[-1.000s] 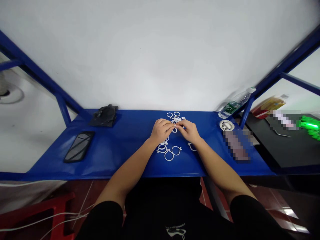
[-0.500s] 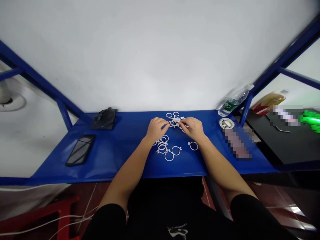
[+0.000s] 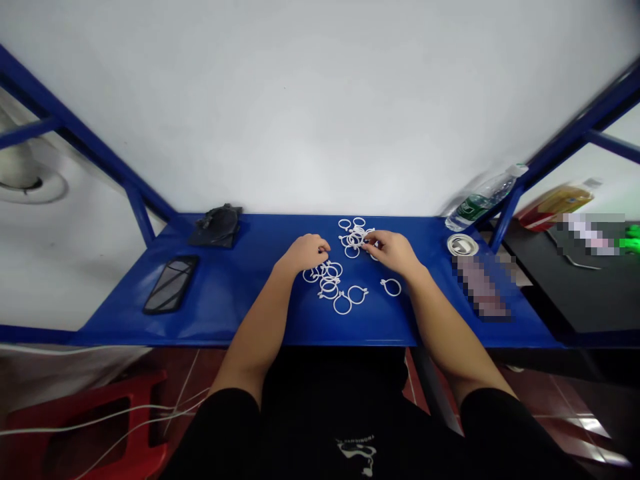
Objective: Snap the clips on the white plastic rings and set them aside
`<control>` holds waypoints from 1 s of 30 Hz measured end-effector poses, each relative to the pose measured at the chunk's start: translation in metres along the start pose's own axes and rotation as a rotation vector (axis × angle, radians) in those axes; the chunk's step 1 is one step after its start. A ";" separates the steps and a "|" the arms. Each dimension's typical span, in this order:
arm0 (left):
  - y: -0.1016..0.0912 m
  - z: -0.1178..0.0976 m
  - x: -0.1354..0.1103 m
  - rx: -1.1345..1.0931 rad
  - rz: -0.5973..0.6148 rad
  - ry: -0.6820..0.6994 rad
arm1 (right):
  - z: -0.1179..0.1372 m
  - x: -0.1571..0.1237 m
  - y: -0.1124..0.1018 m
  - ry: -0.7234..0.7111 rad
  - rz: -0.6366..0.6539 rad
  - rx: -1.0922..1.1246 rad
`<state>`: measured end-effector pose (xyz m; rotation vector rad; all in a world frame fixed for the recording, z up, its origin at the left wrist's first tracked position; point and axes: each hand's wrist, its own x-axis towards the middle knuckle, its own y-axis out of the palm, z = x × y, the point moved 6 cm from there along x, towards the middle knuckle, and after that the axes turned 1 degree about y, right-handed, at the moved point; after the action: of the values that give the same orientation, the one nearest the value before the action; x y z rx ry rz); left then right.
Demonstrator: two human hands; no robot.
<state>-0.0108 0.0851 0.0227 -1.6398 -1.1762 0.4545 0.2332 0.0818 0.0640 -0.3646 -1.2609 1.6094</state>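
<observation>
White plastic rings with small tabs, like curtain rings, lie in two loose groups on the blue tabletop (image 3: pixel 260 293). My right hand (image 3: pixel 391 251) is at the far pile of rings (image 3: pixel 352 252), thumb and forefinger closed on the edge of one ring. My left hand (image 3: pixel 306 253) hovers by the near group of rings (image 3: pixel 329 288), fingers curled and a small gap between thumb and forefinger. No ring shows clearly in it. A single ring (image 3: pixel 393 288) lies apart, below my right wrist.
A black phone (image 3: pixel 171 285) and a crumpled dark bag (image 3: pixel 217 227) lie on the left. Toward the right are a water bottle (image 3: pixel 483 200), a white coiled roll (image 3: pixel 463 245) and a blurred-out item (image 3: pixel 480 285). Blue frame bars (image 3: pixel 140 213) rise at both sides, before a white wall.
My left hand has drawn away from the far pile toward the near group, its pinch loosened. My right hand stays at the far pile. The whole view has shifted slightly.
</observation>
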 end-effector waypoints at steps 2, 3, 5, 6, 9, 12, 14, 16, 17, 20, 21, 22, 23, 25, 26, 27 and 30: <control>-0.001 0.004 -0.002 0.002 0.045 -0.008 | 0.004 0.000 0.007 -0.022 0.067 -0.005; -0.002 0.004 -0.002 0.007 0.049 0.000 | 0.005 0.000 0.011 -0.034 0.102 -0.004; -0.005 0.003 -0.002 0.018 0.011 0.029 | 0.005 0.000 0.020 -0.055 0.166 0.015; -0.007 0.001 -0.002 0.020 -0.021 0.044 | 0.004 0.000 0.025 -0.064 0.195 0.032; -0.008 -0.002 -0.002 0.016 -0.057 0.083 | 0.001 0.000 0.038 -0.071 0.280 0.086; -0.003 -0.004 -0.002 0.020 0.031 0.092 | 0.001 -0.002 0.049 -0.057 0.365 0.080; 0.001 -0.004 -0.003 0.020 0.085 0.071 | 0.002 -0.002 0.053 -0.047 0.386 0.036; 0.002 -0.003 -0.003 0.001 0.106 0.057 | 0.002 -0.002 0.052 -0.031 0.363 -0.017; 0.003 -0.003 -0.003 -0.016 0.107 0.058 | 0.002 -0.001 0.051 -0.019 0.343 -0.037; 0.003 -0.004 -0.003 -0.067 0.099 0.085 | 0.000 0.000 0.049 0.007 0.308 -0.072; 0.003 -0.005 -0.004 -0.074 0.095 0.093 | -0.001 0.000 0.048 0.011 0.304 -0.079; 0.004 -0.004 -0.004 -0.074 0.095 0.098 | -0.001 0.000 0.048 0.012 0.302 -0.082; 0.004 -0.004 -0.004 -0.067 0.096 0.100 | -0.001 -0.001 0.048 0.013 0.301 -0.085; 0.005 -0.003 -0.004 -0.046 0.092 0.100 | -0.001 -0.001 0.047 0.026 0.298 -0.081; 0.005 -0.003 -0.004 -0.041 0.084 0.104 | -0.001 -0.001 0.046 0.032 0.294 -0.073; 0.006 -0.004 -0.004 -0.042 0.073 0.111 | 0.000 -0.001 0.045 0.034 0.286 -0.061; 0.007 -0.008 -0.004 -0.064 0.047 0.137 | 0.006 -0.001 0.043 -0.008 0.244 -0.006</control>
<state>-0.0032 0.0775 0.0187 -1.7282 -1.0621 0.3312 0.2067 0.0805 0.0300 -0.5334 -1.2652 1.8130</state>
